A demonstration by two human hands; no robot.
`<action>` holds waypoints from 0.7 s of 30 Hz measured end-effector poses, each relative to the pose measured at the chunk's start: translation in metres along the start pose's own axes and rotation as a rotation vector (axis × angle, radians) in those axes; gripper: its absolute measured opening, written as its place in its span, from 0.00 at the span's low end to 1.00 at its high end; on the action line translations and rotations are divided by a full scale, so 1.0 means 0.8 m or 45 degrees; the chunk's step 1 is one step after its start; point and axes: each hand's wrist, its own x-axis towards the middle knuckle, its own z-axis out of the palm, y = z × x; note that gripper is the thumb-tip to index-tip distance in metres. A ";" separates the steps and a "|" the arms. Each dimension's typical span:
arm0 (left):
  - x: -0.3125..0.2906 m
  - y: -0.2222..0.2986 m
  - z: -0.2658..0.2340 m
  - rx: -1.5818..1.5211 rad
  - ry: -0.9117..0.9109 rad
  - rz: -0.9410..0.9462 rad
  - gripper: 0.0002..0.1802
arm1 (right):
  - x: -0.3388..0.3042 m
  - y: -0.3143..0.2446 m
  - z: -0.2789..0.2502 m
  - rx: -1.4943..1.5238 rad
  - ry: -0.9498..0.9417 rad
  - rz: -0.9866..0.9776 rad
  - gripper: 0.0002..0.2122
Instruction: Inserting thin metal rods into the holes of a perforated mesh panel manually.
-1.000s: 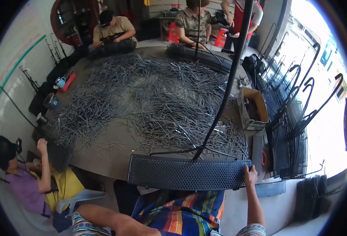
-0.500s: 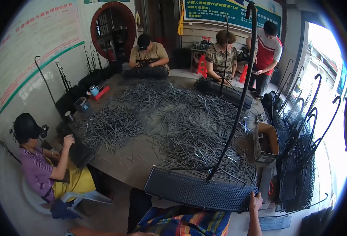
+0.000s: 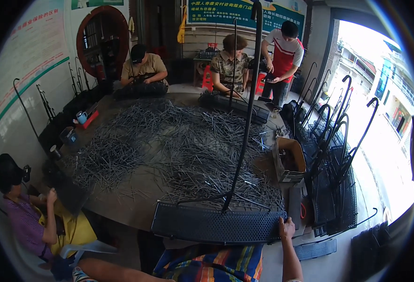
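Note:
A long black perforated panel (image 3: 216, 228) lies across the near edge of the table, above my lap. From its back edge a tall black rod (image 3: 243, 152) rises, bent into a hook at the top, with thin braces at its foot. My right hand (image 3: 287, 228) is closed on the panel's right end. My left forearm (image 3: 117, 270) crosses the lower edge of the view, and its hand is out of sight. Behind the panel, a wide heap of thin dark metal rods (image 3: 202, 155) covers much of the table (image 3: 127, 207).
An open cardboard box (image 3: 289, 162) stands at the table's right edge. Beyond it lean several hooked perforated panels (image 3: 333, 188). Another panel (image 3: 316, 249) lies on the floor. A person in purple (image 3: 26, 225) works at left; three more people are across the table.
The view has swung right, so the scene sits farther left in it. My right hand stays on the panel's end. More of my left forearm shows. The person at left has shifted their piece.

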 end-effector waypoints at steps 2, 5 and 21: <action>0.006 -0.002 0.004 -0.022 -0.045 -0.112 0.22 | 0.000 0.000 0.007 0.015 0.014 -0.015 0.26; 0.012 -0.010 0.020 -0.163 0.094 -0.033 0.20 | 0.000 -0.007 0.017 0.052 0.019 -0.044 0.25; 0.126 -0.003 0.038 0.844 0.152 0.313 0.14 | 0.004 -0.013 0.014 0.013 0.004 -0.018 0.26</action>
